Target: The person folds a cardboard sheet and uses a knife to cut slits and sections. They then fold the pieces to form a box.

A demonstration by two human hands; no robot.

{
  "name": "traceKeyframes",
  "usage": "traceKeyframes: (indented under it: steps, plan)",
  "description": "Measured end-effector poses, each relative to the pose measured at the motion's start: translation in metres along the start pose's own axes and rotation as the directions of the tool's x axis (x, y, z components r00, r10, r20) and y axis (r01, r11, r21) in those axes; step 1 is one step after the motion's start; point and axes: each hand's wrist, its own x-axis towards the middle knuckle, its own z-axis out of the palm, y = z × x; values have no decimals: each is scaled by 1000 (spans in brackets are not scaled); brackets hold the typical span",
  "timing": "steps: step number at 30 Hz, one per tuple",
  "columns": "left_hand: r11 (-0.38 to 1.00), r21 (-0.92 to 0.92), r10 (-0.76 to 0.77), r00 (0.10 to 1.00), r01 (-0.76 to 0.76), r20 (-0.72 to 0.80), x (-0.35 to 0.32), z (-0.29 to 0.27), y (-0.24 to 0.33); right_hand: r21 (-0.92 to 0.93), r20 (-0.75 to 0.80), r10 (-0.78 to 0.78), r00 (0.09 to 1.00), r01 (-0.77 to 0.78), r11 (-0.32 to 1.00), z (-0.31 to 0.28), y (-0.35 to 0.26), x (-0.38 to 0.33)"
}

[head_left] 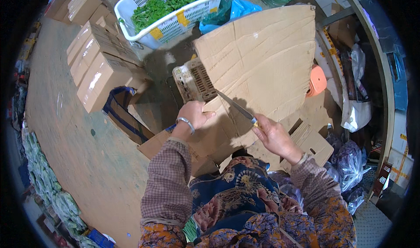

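A large tan cardboard sheet [262, 51] with creases spreads out in front of me. My right hand [273, 134] is closed round the handle of a knife [236, 105], whose blade points up and left across the cardboard. My left hand [194, 116], with a bracelet at the wrist, grips the near left edge of the cardboard, thumb on top. Just beyond that hand is a dirty whitish plastic crate [190, 79], partly covered by the sheet.
A white basket [173, 31] of leafy greens stands at the far side. Cardboard boxes [100, 68] are stacked at left. Bagged vegetables [48, 182] line the lower left. An orange stool-like object [318, 80], purple produce in clear bags [350, 165] and a shelf frame [385, 77] are at right.
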Motion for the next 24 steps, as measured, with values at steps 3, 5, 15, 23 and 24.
traceKeyframes:
  steps: [3, 5, 15, 23, 24]
  plan:
    - [999, -15, -51, 998, 51, 31, 4, 5, 0, -88, 28, 47, 998, -44, 995, -1, -5, 11]
    - [1000, -9, -18, 1000, 18, 19, 6, 4, 4, -87, 35, 118, 992, -114, 990, 2, -5, 14]
    - [998, 36, 60, 998, -60, -20, 10, 14, -2, 44, 83, 72, 994, -76, 996, 2, 14, 14]
    - [993, 94, 67, 998, -66, -9, 8, 15, 7, -5, 124, 95, 988, -95, 995, 13, 8, 27]
    - [995, 96, 42, 999, -39, -22, 7, 16, 8, -8, 158, 127, 979, -127, 992, 15, 6, 34]
